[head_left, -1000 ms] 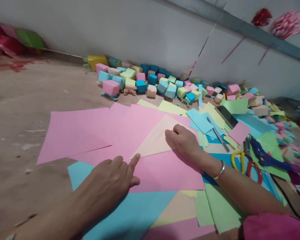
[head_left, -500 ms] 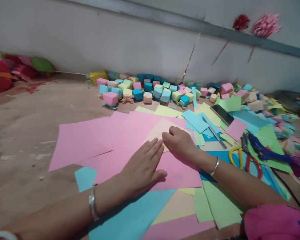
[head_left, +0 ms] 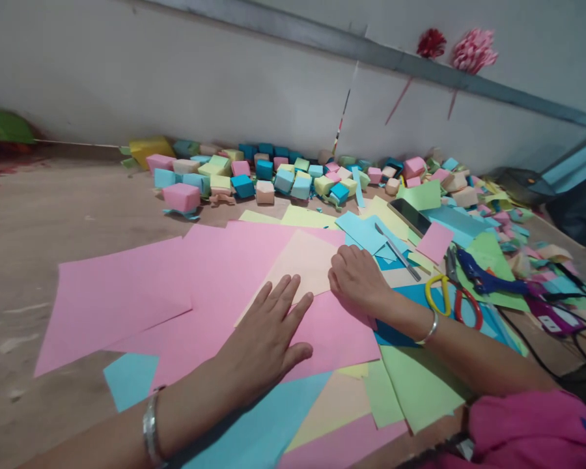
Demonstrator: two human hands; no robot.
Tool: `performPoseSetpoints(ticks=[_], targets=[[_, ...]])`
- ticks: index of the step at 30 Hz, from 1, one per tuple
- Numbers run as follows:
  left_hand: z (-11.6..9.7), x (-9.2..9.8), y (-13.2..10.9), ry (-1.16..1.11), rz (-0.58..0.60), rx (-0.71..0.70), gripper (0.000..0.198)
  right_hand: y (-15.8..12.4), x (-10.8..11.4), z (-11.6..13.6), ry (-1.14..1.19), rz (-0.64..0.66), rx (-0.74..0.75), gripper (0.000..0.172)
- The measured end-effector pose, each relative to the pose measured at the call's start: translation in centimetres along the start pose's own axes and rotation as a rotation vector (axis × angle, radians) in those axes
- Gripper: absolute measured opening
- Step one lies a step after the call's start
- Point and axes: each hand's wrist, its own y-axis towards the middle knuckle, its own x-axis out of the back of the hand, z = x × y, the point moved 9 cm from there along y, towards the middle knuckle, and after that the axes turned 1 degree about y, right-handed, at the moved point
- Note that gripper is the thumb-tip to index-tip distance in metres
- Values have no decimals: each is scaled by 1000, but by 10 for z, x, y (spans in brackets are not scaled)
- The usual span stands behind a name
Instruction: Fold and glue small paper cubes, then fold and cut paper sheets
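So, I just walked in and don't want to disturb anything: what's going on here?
A person is working on a sheet of peach paper lying over pink sheets. Their left hand is spread across its lower edge; their right hand is curled at its right side. Scissors lie off to the right, and small paper boxes line the wall.

Wall (head_left: 78,71): red pompom (head_left: 431,43) and pink pompom (head_left: 474,50) were displayed.
Wall foot: coloured blocks (head_left: 243,186) were massed.
Right side: phone (head_left: 410,217) and red-and-yellow-handled scissors (head_left: 450,266) were laid.
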Motion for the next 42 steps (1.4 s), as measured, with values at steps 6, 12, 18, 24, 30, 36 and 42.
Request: performPoseSetpoints(ticks=[6,12,18,24,30,36,42], targets=[[0,0,0,-3,-17,2,66,-24,6,-31,-113,48,-41,20],[0,1,0,18,-22,-5,68,-42,26,14,-73,21,90,30],[1,-1,0,21,-39,-4,66,-56,15,0,-178,155,13,24],[2,-3,0,42,-23,8,65,-52,26,-21,-109,92,-43,21],[2,-3,0,56,-38,1,66,-47,22,-6,-127,80,75,16],[-1,10,1,37,-50,3,66,-41,43,28,-185,-121,224,18],[-7,37,-9,-175,-206,-36,44,-38,31,55,-210,-104,349,23]])
